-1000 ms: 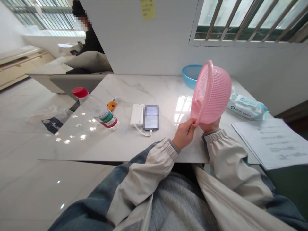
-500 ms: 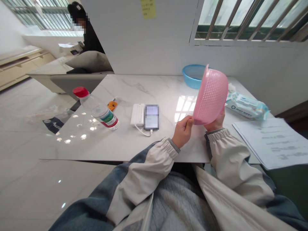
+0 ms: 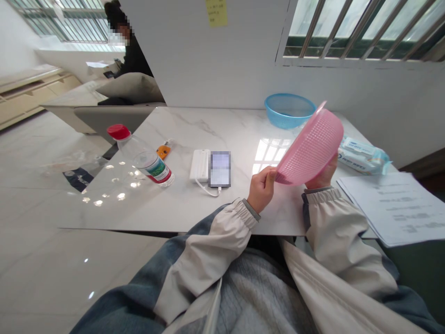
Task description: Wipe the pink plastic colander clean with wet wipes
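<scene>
A pink plastic colander (image 3: 311,148) is held tilted on its side above the table, its perforated outer wall facing me. My left hand (image 3: 262,188) pinches its lower left rim, with the thumb on top. Against the lower right of the bowl is my right hand (image 3: 325,174), supporting it from the far side; most of its fingers are hidden behind the pink wall. A blue plastic basket (image 3: 288,113) stands on the table just beyond, near the wall. To the right of my right hand lies a pack of wipes (image 3: 361,155).
Printed sheets (image 3: 396,206) lie at the table's right edge. A phone (image 3: 220,169) and a white power bank (image 3: 199,165) joined by a cable sit mid-table. Left are a red-capped bottle (image 3: 153,167) and an orange item (image 3: 163,150). A person (image 3: 134,58) sits at the back left.
The colander has tipped further over to the right, uncovering more of the blue basket. My right hand has moved right with it, while my left hand keeps its hold on the rim.
</scene>
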A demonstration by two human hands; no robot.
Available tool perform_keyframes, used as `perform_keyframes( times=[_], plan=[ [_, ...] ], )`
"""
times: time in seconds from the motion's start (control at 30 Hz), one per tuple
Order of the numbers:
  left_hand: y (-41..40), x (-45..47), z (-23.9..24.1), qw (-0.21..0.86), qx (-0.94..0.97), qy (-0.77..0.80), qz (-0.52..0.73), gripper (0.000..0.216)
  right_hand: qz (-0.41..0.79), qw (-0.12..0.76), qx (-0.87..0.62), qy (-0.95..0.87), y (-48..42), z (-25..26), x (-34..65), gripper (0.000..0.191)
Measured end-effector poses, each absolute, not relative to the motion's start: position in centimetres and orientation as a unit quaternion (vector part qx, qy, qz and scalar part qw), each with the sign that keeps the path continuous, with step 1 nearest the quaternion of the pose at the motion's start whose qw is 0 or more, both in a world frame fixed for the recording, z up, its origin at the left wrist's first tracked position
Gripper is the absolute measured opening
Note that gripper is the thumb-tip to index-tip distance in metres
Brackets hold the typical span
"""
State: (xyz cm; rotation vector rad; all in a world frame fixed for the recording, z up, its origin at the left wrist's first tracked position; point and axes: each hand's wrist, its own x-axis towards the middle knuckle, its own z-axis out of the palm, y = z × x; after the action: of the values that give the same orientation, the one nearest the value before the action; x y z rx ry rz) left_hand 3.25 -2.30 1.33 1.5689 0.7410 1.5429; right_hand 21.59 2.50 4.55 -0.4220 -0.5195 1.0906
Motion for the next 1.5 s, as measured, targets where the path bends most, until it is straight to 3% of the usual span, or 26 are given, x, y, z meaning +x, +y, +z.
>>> perform_keyframes(
  times=[0.23,0.6,1.1,1.37,1.5],
  plan=[
    [-2.5,3.0,1.1,0.353,0.644,0.313,0.602,0.059,0.484,0.803,-0.228,-0.263,2.3,4.1,22.3,0.046],
    [-2.6,3.1,0.7,0.304,0.695,0.275,0.591,0.051,0.494,0.783,-0.254,-0.281,1.9,4.7,22.1,0.064],
    [-2.3,3.1,0.7,0.257,0.752,0.261,0.547,0.046,0.475,0.811,-0.188,-0.285,3.1,3.2,22.4,0.051],
    [-1.9,3.7,0.0,0.210,0.778,0.269,0.528,0.053,0.404,0.835,-0.200,-0.315,2.5,4.0,21.4,0.058],
    [-1.8,3.9,-0.1,0.202,0.774,0.282,0.530,0.055,0.300,0.845,-0.220,-0.384,2.6,4.1,21.5,0.047]
  ],
)
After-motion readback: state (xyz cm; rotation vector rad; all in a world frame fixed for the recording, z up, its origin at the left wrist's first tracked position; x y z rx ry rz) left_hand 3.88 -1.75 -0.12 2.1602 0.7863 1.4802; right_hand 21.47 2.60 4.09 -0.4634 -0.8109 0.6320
